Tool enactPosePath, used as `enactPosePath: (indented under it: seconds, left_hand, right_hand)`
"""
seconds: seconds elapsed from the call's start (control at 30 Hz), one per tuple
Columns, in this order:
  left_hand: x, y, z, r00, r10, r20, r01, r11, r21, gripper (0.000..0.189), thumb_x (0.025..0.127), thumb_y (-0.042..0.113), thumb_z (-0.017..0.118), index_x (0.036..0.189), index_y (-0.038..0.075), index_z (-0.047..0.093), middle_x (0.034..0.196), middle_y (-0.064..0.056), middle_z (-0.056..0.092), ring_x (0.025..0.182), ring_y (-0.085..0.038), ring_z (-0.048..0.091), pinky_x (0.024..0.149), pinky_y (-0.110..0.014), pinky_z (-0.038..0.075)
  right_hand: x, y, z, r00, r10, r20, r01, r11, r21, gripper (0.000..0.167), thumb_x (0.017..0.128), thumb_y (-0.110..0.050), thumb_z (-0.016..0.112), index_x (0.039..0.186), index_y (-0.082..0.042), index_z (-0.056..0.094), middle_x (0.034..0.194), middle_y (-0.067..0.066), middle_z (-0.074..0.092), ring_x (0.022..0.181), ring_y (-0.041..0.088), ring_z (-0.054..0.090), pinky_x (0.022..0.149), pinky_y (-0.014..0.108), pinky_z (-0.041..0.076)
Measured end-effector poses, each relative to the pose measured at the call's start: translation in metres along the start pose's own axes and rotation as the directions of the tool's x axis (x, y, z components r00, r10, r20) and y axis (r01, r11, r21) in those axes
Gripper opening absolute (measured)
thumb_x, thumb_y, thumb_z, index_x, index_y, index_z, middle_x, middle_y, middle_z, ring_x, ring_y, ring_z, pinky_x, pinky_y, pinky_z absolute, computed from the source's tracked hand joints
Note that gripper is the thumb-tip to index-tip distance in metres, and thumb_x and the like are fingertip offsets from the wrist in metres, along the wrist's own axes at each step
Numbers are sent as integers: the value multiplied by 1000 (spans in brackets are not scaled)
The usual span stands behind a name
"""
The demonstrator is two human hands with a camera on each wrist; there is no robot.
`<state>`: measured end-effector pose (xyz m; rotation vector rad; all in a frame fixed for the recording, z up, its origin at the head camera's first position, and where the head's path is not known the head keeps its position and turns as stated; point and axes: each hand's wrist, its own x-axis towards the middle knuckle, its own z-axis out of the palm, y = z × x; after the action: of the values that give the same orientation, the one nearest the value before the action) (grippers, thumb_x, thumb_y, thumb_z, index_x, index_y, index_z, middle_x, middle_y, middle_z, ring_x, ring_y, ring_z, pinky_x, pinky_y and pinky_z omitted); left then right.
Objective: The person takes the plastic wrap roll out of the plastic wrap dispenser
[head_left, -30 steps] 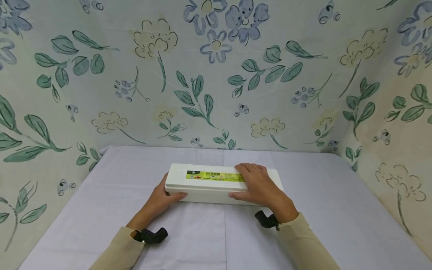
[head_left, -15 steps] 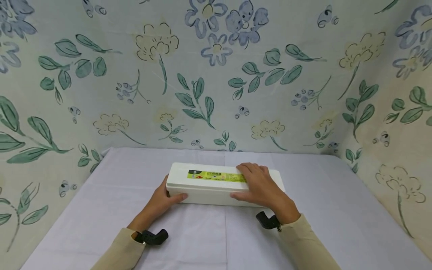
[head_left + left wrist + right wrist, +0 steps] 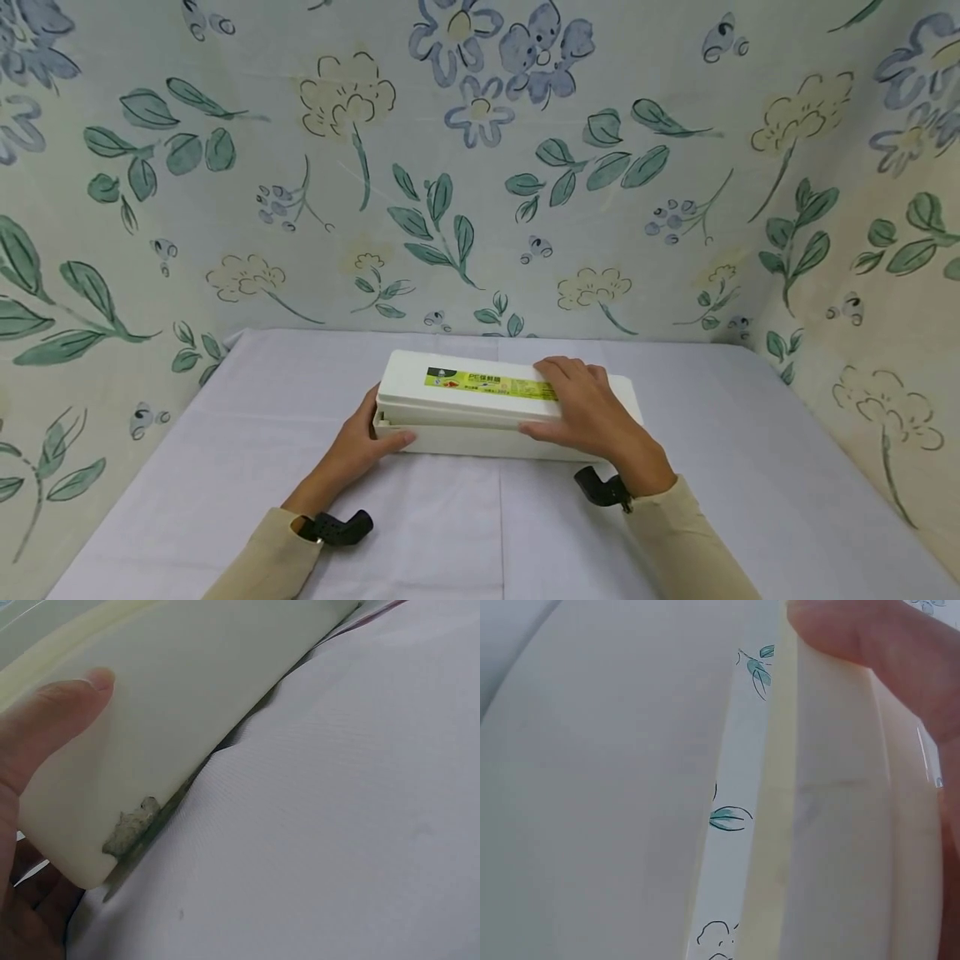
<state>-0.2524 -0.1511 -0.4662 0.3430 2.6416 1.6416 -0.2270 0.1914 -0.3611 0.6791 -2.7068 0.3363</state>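
Note:
A long white cling film box lies on the table, its lid tilted up with a gap along the front and left end. My left hand grips the box's left end, thumb on the front wall and fingers behind. In the left wrist view that thumb presses the wall above a dark, rough patch. My right hand grips the lid near its right end, fingers over the top, thumb at its front edge. In the right wrist view, patterned cloth shows through the gap beside the lid's edge.
A yellow-green label is stuck on the lid. White cloth covers the table, with a few creases. Flower-patterned cloth hangs behind the table and at both sides. A black wrist camera sits on each wrist.
My right hand has raised the lid slightly, moving a little right; a gap has opened between lid and box, widest at the left. My left hand keeps its grip on the box.

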Motion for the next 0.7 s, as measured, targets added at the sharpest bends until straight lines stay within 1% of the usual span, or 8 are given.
enactPosePath:
  seconds: [0.23, 0.47, 0.6, 0.7]
  left_hand:
    - [1, 0, -1, 1000, 9, -1, -9, 999, 33, 105, 76, 49, 78, 155, 22, 15, 156, -8, 29, 140, -32, 30, 110, -59, 24]
    - [0, -2, 0, 1000, 5, -3, -5, 1000, 29, 105, 76, 49, 78, 155, 21, 15, 156, -9, 28, 140, -33, 30, 109, -59, 25]
    - [0, -1, 1, 1000, 12, -2, -12, 999, 35, 105, 76, 49, 78, 155, 21, 15, 155, -10, 31, 139, -34, 31, 109, -59, 26]
    - [0, -1, 1, 1000, 13, -1, -13, 1000, 25, 103, 76, 48, 79, 154, 22, 16, 152, -10, 35, 138, -33, 35, 109, -59, 27]
  right_hand:
    - [-1, 2, -2, 1000, 3, -22, -3, 1000, 1, 81, 71, -58, 76, 132, -10, 54, 132, 6, 53, 112, 24, 48, 94, 49, 35]
    - [-4, 2, -5, 999, 33, -24, -33, 999, -4, 80, 70, -57, 77, 131, -11, 54, 131, 6, 54, 113, 24, 48, 95, 51, 34]
    - [-7, 5, -8, 998, 48, -36, -48, 999, -3, 79, 69, -57, 78, 130, -11, 55, 130, 5, 54, 112, 24, 49, 94, 51, 34]
    - [-9, 9, -10, 998, 53, -36, -53, 999, 2, 79, 70, -57, 77, 130, -11, 54, 130, 6, 54, 113, 25, 49, 94, 51, 34]
